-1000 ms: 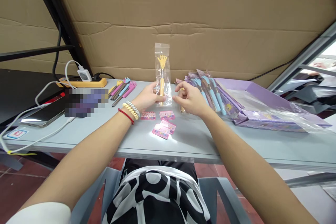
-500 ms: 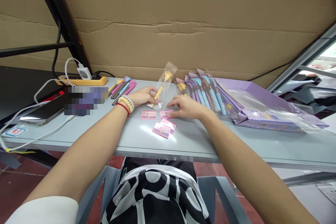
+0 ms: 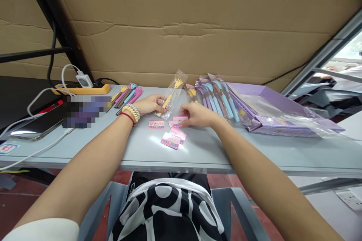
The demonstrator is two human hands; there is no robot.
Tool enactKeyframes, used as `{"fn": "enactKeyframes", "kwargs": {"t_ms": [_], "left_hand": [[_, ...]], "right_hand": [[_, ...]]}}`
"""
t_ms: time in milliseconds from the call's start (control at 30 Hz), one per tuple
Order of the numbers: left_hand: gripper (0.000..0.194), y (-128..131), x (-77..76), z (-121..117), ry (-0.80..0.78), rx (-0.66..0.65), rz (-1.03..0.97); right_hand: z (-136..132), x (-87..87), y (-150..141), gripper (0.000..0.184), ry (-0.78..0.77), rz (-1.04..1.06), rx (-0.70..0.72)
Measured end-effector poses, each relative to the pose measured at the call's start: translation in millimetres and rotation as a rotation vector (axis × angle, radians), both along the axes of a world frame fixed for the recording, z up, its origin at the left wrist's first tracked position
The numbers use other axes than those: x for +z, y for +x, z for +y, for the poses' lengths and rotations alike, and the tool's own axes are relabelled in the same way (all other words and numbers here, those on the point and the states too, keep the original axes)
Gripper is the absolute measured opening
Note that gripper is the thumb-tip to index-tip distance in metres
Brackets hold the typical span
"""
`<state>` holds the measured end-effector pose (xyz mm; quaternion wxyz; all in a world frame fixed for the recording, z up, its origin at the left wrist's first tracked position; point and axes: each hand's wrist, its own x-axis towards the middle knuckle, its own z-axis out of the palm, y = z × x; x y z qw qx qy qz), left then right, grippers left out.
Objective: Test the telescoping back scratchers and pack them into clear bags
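My left hand (image 3: 149, 104) grips the lower end of a clear bag holding a yellow hand-shaped back scratcher (image 3: 171, 94), which leans low over the grey table (image 3: 220, 150). My right hand (image 3: 196, 115) pinches a small pink card (image 3: 178, 121) at the table top. One pink card (image 3: 156, 124) lies to the left and two overlapping pink cards (image 3: 173, 138) lie nearer to me.
Loose scratchers in pink, blue and yellow (image 3: 128, 95) lie at the left rear. Bagged scratchers (image 3: 216, 96) are piled against a purple box (image 3: 271, 115) on the right. A phone (image 3: 36, 126), white cables and a yellow power strip (image 3: 82, 89) sit at the left. Cardboard stands behind.
The bagged scratcher went from upright to leaning low over the table in my left hand. My right hand dropped to the table and took hold of a pink card.
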<state>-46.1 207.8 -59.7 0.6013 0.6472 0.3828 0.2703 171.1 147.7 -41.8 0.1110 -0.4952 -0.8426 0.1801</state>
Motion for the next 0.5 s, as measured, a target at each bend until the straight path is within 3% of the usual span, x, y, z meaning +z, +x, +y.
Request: {"fn": "enactKeyframes", "kwargs": {"t_ms": [267, 367, 500], "left_hand": [[0.049, 0, 1.9, -2, 0.015, 0.015, -0.022], [0.051, -2, 6.0, -4, -0.003, -0.028, -0.064], [0.055, -6, 10.5, -8, -0.097, -0.156, -0.05]], "right_hand": [[1, 2.3, 5, 0.021, -0.111, 0.312, 0.011], [6, 0.8, 8, 0.027, -0.029, 0.501, -0.073], [15, -2.1, 15, 0.029, 0.228, 0.715, -0.225]]}}
